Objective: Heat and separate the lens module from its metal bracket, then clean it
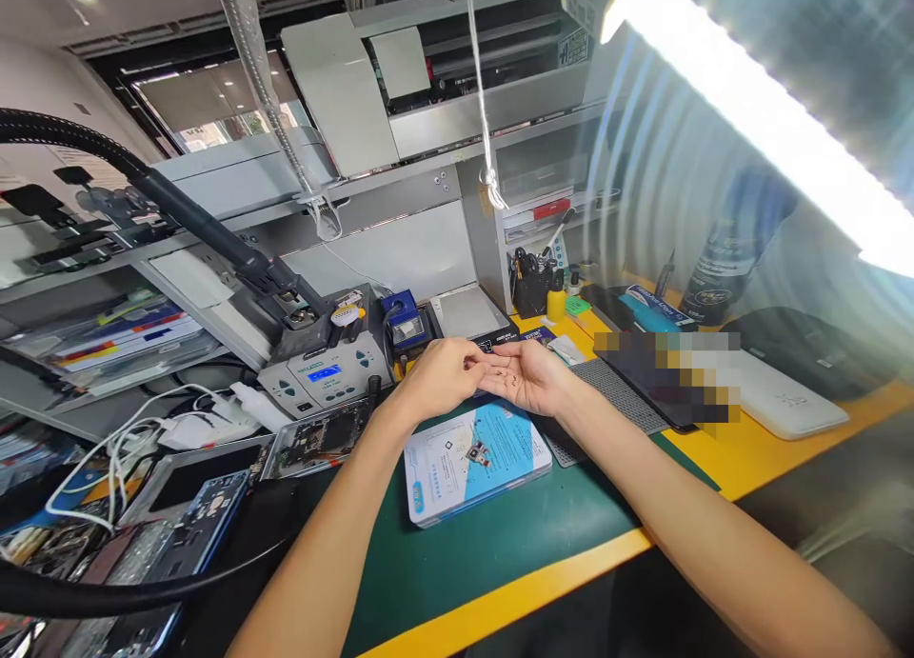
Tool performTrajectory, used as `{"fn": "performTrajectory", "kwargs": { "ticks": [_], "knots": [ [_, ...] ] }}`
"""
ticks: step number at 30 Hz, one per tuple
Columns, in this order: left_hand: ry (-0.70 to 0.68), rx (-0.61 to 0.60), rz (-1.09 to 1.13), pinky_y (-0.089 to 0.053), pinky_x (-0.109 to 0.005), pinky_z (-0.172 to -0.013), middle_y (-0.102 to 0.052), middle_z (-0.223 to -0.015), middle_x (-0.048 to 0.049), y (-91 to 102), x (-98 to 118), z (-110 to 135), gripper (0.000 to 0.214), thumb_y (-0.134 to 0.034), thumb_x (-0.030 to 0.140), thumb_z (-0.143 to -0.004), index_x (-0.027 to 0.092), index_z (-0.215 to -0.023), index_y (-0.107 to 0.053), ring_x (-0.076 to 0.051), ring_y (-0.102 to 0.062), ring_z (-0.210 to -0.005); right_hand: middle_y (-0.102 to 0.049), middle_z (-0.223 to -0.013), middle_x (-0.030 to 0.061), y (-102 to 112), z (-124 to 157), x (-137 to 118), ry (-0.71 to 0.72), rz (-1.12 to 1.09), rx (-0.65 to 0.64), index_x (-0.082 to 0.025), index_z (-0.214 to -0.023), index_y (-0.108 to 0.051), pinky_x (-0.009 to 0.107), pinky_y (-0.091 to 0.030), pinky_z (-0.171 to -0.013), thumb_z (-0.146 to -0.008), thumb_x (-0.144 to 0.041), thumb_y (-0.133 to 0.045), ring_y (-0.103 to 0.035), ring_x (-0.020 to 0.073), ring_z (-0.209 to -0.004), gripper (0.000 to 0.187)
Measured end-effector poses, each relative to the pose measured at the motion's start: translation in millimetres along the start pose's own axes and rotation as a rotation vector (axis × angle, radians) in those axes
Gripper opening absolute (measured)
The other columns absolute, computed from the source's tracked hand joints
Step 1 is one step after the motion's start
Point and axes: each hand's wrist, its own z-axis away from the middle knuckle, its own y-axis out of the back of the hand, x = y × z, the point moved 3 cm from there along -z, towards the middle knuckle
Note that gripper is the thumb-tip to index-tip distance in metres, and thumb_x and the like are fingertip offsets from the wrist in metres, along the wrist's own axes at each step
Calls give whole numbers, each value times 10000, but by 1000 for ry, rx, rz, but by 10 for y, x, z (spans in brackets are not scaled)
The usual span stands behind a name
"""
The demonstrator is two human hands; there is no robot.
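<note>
My right hand [528, 377] is turned palm up and cupped, with several tiny dark pieces that look like screws [508, 382] lying in the palm and along the fingers. Over its fingertips my left hand [444, 377] bends down, thumb and fingers pinched together. Whatever those fingers grip is too small or too hidden to make out. Just below both hands a white and blue box [475, 463] with printed text lies on the green mat [500, 553]. It touches neither hand as far as I can see.
A soldering station [325, 372] with a blue display stands behind my left forearm, opened devices [314, 444] beside it. To the right lie a perforated grey mat [621, 396], a dark flat device [643, 372] and a white one [792, 396]. A bright lamp [749, 106] hangs at upper right.
</note>
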Motion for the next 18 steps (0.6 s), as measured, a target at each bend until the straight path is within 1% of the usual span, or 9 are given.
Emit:
{"fn": "performTrajectory", "kwargs": {
  "ticks": [2, 4, 5, 8, 9, 11, 14, 16, 18],
  "knots": [
    [27, 15, -18, -484, -296, -687, -730, -848, -49, -7, -31, 38, 170, -598, 230, -849, 159, -891, -747, -175, -640, -738, -704, -1114, 74, 13, -9, -12, 5, -13, 3, -147, -1183, -642, 372, -618, -759, -1002, -335, -614, -713, 193, -899, 263],
    [65, -7, -37, -503, -307, -691, -712, -836, -33, -17, -111, 119, 171, -594, 266, -904, 151, -939, -715, -161, -636, -718, -699, -1136, 80, 34, -21, -31, 17, -26, 17, -148, -1196, -637, 378, -619, -766, -1000, -341, -616, -713, 200, -919, 275],
    [78, -45, -47, -514, -311, -694, -703, -822, -20, -36, -159, 167, 172, -606, 295, -922, 152, -931, -701, -152, -634, -708, -695, -1149, 84, 43, -26, -39, 22, -31, 26, -149, -1204, -634, 381, -619, -770, -1000, -343, -616, -712, 204, -931, 282],
    [97, -221, -76, -542, -314, -704, -680, -770, 7, -167, -289, 296, 238, -660, 377, -923, 160, -826, -673, -132, -628, -682, -680, -1192, 94, 59, -38, -48, 35, -39, 49, -154, -1234, -620, 391, -617, -783, -999, -347, -616, -706, 216, -965, 305],
    [105, -263, -84, -548, -316, -710, -679, -772, 6, -220, -320, 325, 254, -660, 389, -926, 161, -813, -667, -131, -630, -690, -675, -1204, 96, 60, -39, -48, 39, -40, 55, -156, -1244, -616, 395, -616, -788, -998, -347, -616, -703, 219, -975, 312],
    [128, -308, -83, -557, -322, -726, -686, -817, -7, -311, -356, 352, 254, -643, 393, -940, 161, -838, -667, -136, -640, -729, -667, -1219, 97, 59, -40, -46, 49, -39, 66, -160, -1257, -610, 401, -614, -796, -996, -346, -619, -698, 223, -985, 320],
    [167, -329, -13, -562, -317, -721, -690, -884, -21, -368, -359, 344, 235, -629, 381, -952, 157, -894, -670, -139, -644, -762, -662, -1229, 97, 57, -37, -51, 64, -31, 75, -163, -1264, -607, 407, -611, -804, -995, -346, -621, -695, 225, -993, 326],
    [190, -343, 84, -555, -297, -679, -677, -863, -11, -349, -348, 335, 234, -638, 373, -947, 146, -899, -667, -133, -634, -732, -663, -1227, 97, 53, -30, -55, 70, -23, 76, -163, -1263, -608, 406, -611, -803, -994, -346, -621, -695, 224, -991, 325],
    [219, -354, 210, -527, -260, -604, -645, -808, 7, -304, -342, 335, 234, -638, 365, -948, 137, -899, -657, -113, -603, -664, -668, -1215, 95, 42, -18, -52, 69, -11, 73, -161, -1254, -611, 400, -613, -795, -995, -349, -621, -698, 220, -980, 320]
  ]
}}
